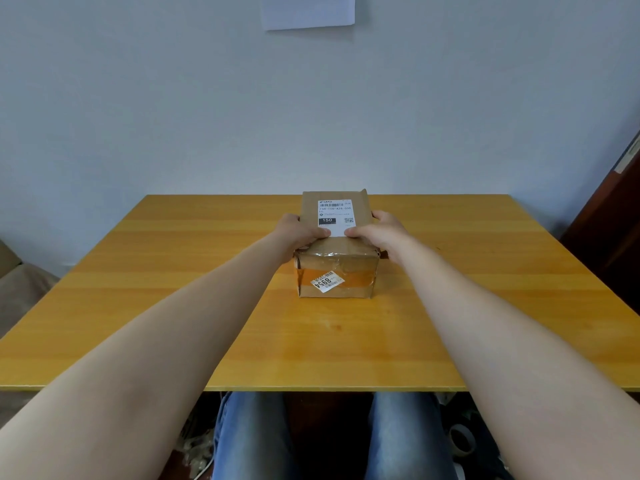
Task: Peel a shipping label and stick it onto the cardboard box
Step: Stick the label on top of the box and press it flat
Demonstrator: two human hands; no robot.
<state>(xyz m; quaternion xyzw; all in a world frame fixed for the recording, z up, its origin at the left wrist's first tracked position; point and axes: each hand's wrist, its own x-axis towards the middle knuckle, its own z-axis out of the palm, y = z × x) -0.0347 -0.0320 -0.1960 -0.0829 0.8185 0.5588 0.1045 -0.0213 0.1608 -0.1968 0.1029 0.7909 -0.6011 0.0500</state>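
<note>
Wood-grain orange table [173, 271] stands against a pale wall under a pinned paper sheet [309, 10]. Mid-table sits the taped cardboard box [336, 271], white shipping label [335, 216] on top; left hand [301, 233] and right hand [377, 232] grip its sides, thumbs pressing the label's near edge.

Your left hand [300, 233] and right hand [375, 232] cover the side edges of the cardboard box [335, 252], so their fingers beyond the thumbs are hidden, and your thumbs overlap the near corners of the shipping label [335, 216]. Its small print is too fine to read. The sheet of paper [309, 10] on the wall is cut off by the top edge.
</note>
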